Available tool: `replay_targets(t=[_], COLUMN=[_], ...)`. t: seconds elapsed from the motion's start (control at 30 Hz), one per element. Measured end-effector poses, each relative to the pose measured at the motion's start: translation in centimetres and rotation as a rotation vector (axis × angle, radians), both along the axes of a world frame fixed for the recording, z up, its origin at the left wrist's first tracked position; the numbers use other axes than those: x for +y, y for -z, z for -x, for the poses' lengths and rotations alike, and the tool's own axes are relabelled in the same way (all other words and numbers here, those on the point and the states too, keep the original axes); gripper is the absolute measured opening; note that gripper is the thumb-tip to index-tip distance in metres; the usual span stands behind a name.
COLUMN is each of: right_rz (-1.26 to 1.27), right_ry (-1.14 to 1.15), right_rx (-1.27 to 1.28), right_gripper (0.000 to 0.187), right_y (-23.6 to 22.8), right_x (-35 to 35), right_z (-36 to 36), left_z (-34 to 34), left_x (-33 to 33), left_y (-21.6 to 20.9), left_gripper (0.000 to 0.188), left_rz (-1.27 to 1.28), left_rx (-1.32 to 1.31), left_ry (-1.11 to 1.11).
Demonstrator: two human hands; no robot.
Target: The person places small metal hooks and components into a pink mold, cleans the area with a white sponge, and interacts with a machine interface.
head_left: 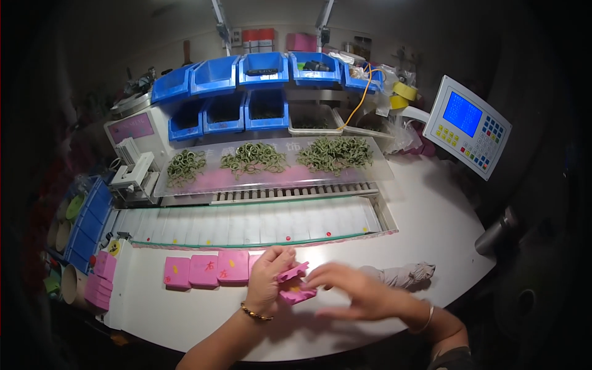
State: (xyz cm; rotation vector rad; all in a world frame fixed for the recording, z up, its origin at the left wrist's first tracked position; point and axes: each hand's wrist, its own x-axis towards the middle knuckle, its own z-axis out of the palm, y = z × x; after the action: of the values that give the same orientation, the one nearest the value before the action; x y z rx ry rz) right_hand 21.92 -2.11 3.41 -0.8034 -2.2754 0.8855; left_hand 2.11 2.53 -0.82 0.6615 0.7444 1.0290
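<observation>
My left hand (269,280) is closed on a pink block (298,296) that looks like a rubber mould. Its two notched halves gape apart toward the right, and some yellow shows between them. Beside that gap is my right hand (357,292), somewhat smeared by motion, its fingers stretched and thumb apart. I see nothing in it; whether a fingertip touches the block I cannot tell. To the left of my left hand, several closed pink blocks (204,271) with red and yellow marks lie in a row, the last partly hidden by that hand.
A grey cloth bundle (407,275) lies right of my right hand. Behind the row runs a long white segmented bed (253,222), below a clear tray (213,179) with green curled pieces in piles. Blue bins (213,74) stand behind. A control panel (467,127) juts in at right.
</observation>
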Motion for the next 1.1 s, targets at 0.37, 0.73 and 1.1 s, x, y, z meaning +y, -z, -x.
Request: replay_targets(t=[0.37,0.73,1.1], right_rz=[-0.462,-0.819,-0.275], right_ry=[0.408,0.371,0.537], right_rx=[0.014,-0.487,-0.679], right_gripper=[0.036,0.045,0.067], right_y=[1.8,2.4,2.2], right_x=[-1.0,-5.0,-6.4], right_z=[1.2,-1.9,-9.4], left_z=[-3.1,-2.3,-2.8], left_x=[-0.8,2.3,0.6], left_y=[0.5,-0.4,1.5], left_gripper=[0.031,0.044,0.042], left_rz=[-0.006,0.159,0.218], left_rx=[-0.094,-0.422,-0.282], left_ry=[0.227,0.110,0.223])
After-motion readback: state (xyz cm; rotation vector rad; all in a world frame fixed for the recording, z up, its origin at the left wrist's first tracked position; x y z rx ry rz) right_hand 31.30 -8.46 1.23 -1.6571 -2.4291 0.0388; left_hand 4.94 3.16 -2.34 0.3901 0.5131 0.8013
